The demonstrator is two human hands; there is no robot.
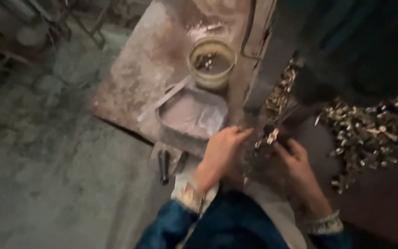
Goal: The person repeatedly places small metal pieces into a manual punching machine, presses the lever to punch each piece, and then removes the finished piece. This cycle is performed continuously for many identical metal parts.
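— So, what have my hands got hold of?

— Your left hand [219,154] is curled, fingers bent in toward the middle, touching a dark clump of small metal pieces [266,138]. I can't tell from this blurred view whether it grips anything firmly.

— And my right hand [295,168]?

— Fingers bent too, closed around the same clump, with one pale shiny piece sticking up just above the fingertips. Both hands nearly meet there.

— Where does that sit?

— Just right of a shallow grey tray [192,115], at the edge of a worn, rusty board [137,78]. A round yellowish jar [212,62] stands beyond the tray, touching its far rim. A heap of brassy scraps [369,131] spreads to my right, and a dark tool handle [164,166] lies below the tray, near my left wrist.
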